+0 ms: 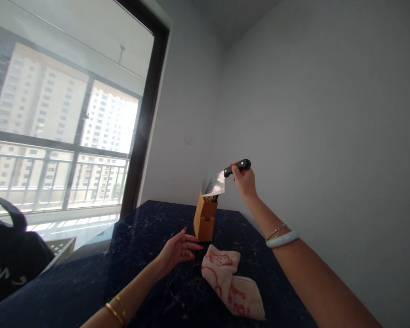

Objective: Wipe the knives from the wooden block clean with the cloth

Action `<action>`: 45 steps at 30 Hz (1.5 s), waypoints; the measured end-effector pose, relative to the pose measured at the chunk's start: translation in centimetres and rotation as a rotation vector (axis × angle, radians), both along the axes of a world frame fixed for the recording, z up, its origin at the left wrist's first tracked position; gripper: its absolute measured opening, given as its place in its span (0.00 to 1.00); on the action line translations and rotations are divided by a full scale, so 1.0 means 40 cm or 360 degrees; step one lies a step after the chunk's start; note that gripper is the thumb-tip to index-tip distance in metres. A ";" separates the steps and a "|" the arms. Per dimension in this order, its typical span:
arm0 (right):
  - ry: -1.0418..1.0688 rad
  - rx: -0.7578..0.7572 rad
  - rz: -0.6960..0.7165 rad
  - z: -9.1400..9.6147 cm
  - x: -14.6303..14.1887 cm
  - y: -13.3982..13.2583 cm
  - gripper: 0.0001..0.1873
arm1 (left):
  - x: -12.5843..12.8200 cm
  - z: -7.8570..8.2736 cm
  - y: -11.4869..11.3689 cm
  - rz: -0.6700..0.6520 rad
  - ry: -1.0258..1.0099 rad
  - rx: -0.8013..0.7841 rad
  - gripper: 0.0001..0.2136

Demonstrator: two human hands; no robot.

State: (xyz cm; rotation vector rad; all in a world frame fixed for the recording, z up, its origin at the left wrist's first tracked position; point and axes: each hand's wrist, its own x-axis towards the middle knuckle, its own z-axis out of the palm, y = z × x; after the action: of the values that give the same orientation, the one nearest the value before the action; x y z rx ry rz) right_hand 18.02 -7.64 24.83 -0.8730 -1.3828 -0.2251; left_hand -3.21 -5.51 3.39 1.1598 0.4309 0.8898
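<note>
Over the dark table (133,248), the left hand (176,249) hovers with fingers apart, perhaps to steady the knife block (205,221) just beside it. Above the block, a cleaver (219,183) slants, its handle clamped in the right hand (245,183), likely for control; blur hides whether its tip enters a slot.

My right hand (245,182) is raised and curled in a firm grip, the forearm (305,269) slanting up from lower right. My left hand (176,249) sits lower, fingers (191,246) loosely extended.
</note>
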 end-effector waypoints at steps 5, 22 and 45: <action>0.0076 -0.0019 -0.0042 -0.012 0.026 0.025 0.16 | -0.010 0.003 0.007 0.0048 0.0027 -0.0006 0.24; -0.0246 -0.0350 -0.0472 0.092 -0.091 0.171 0.14 | 0.044 -0.025 0.015 0.0041 0.0212 0.0041 0.22; 0.0023 -0.1159 -0.0324 -0.035 -0.157 0.424 0.06 | 0.105 -0.106 0.022 0.0158 0.0437 0.0340 0.28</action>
State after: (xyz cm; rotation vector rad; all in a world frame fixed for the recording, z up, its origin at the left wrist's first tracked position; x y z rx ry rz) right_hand 11.73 9.34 23.44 -1.6155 -1.3726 0.1483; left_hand 0.98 -4.63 -0.85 1.4759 0.6327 0.8803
